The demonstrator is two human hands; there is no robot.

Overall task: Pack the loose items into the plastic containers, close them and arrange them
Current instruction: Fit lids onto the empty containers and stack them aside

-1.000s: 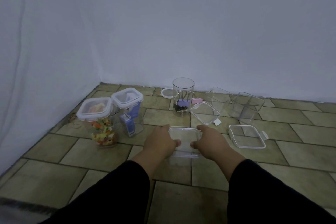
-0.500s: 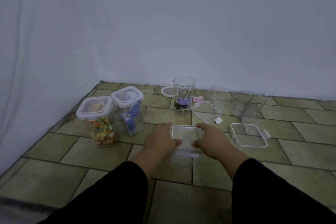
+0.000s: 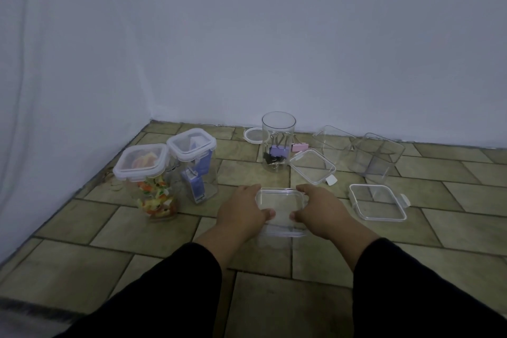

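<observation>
Over the last second little has changed: both hands remain clamped on the clear square container (image 3: 280, 210) on the floor (image 3: 315, 296), left hand (image 3: 242, 212) and right hand (image 3: 318, 210) with fingers (image 3: 248, 189) curled over its far edge, thumbs on top. Its lid looks seated but unlatched. Beyond the fingers, the round jar (image 3: 277, 143) of binder clips stands open; two loose lids (image 3: 312, 166) (image 3: 377, 202) lie to the right.

Bare floor tiles (image 3: 274, 296) lie open at six o'clock, and a clear lane runs toward eleven o'clock between the closed containers (image 3: 164, 173) at ten and the round jar (image 3: 277, 143) at twelve. From one to three o'clock the way is crowded: a loose lid (image 3: 312, 166), two empty tubs (image 3: 377, 158) and another lid (image 3: 377, 202).
</observation>
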